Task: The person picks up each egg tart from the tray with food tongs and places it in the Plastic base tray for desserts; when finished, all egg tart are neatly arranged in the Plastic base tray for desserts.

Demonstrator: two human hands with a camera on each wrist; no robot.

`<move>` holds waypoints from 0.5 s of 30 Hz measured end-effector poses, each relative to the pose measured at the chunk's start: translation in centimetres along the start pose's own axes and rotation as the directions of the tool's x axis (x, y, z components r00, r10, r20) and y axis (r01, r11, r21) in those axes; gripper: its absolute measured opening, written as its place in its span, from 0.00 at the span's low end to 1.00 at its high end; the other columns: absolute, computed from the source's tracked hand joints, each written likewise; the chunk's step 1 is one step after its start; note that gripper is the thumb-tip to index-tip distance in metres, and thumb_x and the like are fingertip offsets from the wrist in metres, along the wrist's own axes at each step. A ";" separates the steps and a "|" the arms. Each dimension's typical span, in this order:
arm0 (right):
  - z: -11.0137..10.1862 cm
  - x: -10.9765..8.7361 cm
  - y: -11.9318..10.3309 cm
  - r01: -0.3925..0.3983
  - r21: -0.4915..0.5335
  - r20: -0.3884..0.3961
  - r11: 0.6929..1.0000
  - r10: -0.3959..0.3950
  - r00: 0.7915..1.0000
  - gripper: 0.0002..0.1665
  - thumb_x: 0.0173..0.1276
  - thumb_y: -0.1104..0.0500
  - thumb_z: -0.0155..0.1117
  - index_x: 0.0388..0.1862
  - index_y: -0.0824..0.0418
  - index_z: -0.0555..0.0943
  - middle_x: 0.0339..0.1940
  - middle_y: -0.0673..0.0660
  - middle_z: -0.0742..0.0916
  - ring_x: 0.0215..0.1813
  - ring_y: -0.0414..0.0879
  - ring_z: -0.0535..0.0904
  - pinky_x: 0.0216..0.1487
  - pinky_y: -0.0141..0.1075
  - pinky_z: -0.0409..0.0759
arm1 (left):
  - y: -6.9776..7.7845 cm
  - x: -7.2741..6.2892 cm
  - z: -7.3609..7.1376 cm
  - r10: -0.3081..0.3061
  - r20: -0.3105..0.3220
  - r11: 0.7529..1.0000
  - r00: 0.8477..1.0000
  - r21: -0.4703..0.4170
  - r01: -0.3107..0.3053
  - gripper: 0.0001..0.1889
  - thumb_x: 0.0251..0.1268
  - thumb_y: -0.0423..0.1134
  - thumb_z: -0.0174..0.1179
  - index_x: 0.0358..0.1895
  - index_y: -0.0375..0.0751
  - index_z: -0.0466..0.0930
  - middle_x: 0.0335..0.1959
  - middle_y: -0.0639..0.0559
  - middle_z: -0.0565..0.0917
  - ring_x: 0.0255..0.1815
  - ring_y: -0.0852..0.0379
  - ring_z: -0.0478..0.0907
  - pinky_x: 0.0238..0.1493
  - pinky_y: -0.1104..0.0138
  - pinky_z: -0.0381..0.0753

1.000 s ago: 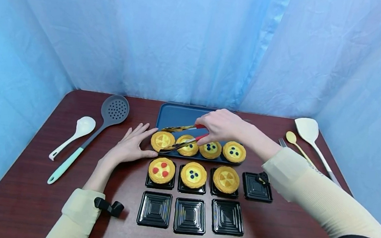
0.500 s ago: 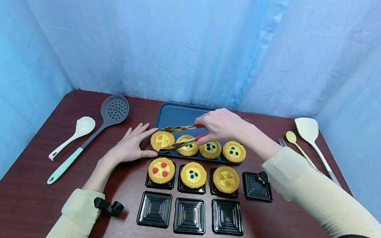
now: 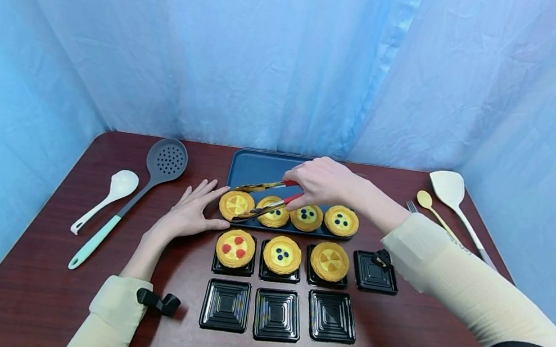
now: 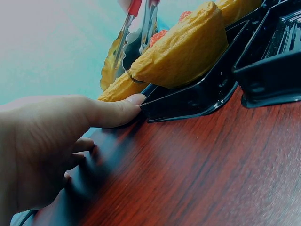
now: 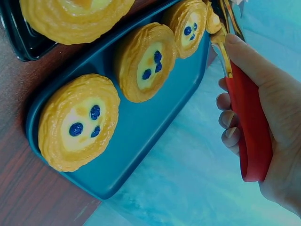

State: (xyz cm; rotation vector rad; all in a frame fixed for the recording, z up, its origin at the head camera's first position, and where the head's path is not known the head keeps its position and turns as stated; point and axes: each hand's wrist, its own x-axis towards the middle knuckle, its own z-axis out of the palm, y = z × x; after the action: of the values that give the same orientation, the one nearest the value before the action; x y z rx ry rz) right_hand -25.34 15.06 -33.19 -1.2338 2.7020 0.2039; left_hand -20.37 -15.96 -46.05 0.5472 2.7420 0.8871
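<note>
My right hand [image 3: 325, 184] grips a pair of tongs by the red handles [image 5: 249, 127]. The spread gold and silver arms of the tongs [image 3: 261, 212] reach left, their tips at either side of a fruit-wedge egg tart [image 3: 235, 205]. That tart sits at the left end of the blue tray [image 3: 268, 167]. Three tarts with blue berries stand to its right; one [image 3: 341, 221] is at the far end. My left hand [image 3: 189, 215] has its fingers extended, with index finger and thumb at the tray's left edge. In the left wrist view the thumb [image 4: 113, 110] partly hides the tray corner.
Nearer me, three small black trays hold a red-berry tart [image 3: 236, 249], a blue-berry tart [image 3: 282, 255] and a wedge-topped tart [image 3: 330, 261]. Several bare black trays [image 3: 226, 305] lie around them. A skimmer [image 3: 167, 161] and ladle [image 3: 124, 183] lie left; a spatula [image 3: 448, 188] and spoon [image 3: 425, 200] right.
</note>
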 end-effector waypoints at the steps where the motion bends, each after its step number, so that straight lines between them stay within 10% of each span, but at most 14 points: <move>1: 0.0 0.0 0.0 0.000 0.000 0.000 1.000 0.000 1.000 0.39 0.61 0.31 0.72 0.62 0.54 0.84 0.50 0.52 0.92 0.32 0.43 0.84 0.31 0.37 0.80 | 0.0 0.0 0.0 0.000 0.001 1.000 1.000 0.000 0.000 0.46 0.65 0.55 0.69 0.83 0.52 0.57 0.86 0.37 0.49 0.87 0.35 0.38 0.84 0.37 0.32; 15: -0.1 0.2 -0.1 0.001 -0.006 -0.001 1.000 -0.001 1.000 0.39 0.61 0.30 0.72 0.62 0.54 0.84 0.51 0.52 0.92 0.36 0.45 0.87 0.31 0.37 0.81 | 0.0 -0.2 -0.1 0.002 -0.004 1.000 1.000 0.005 -0.002 0.46 0.65 0.55 0.70 0.83 0.51 0.58 0.86 0.36 0.49 0.87 0.35 0.38 0.84 0.37 0.32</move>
State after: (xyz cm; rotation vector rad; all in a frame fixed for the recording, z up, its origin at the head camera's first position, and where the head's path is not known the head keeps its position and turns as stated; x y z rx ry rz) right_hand -25.41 14.89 -33.17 -1.2369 2.7033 0.2115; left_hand -20.25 -16.06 -45.91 0.5491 2.7486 0.8833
